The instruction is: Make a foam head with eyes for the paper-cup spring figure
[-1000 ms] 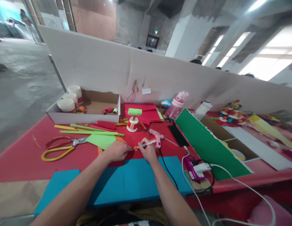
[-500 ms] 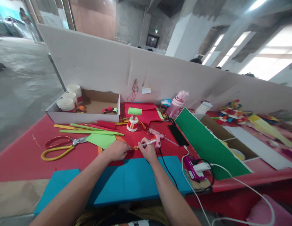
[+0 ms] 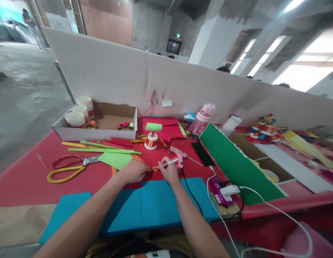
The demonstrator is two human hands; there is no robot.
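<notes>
1. The right hand [image 3: 170, 174] is closed around a slim white pen [image 3: 172, 162], which slants down and inward, probably for fine control at the tip.
2. The left hand [image 3: 133, 172] lies palm down, index finger extended to the edge of a small orange paper piece [image 3: 155, 168], seemingly to steady it. Whether its curled fingers grip anything, I cannot tell.
3. The hands are slightly apart, with the orange piece between their fingertips on the red-covered counter [image 3: 29, 175]; this leaves it in view.
4. Just beyond the hands, a red-and-white paper cup figure [image 3: 151, 143] stands upright with a light green paper tube [image 3: 154, 127] on top, apparently set back to free the working spot.
5. A pink glue gun [image 3: 180, 156] lies just beyond the right hand, seemingly within easy reach, its black cord [image 3: 192, 196] running back toward the wearer.
6. Left of the left hand lie red-and-yellow-handled scissors [image 3: 86, 166], their blades over or against a light green paper sheet [image 3: 115, 161]; the handles point outward, clear of both hands.
</notes>
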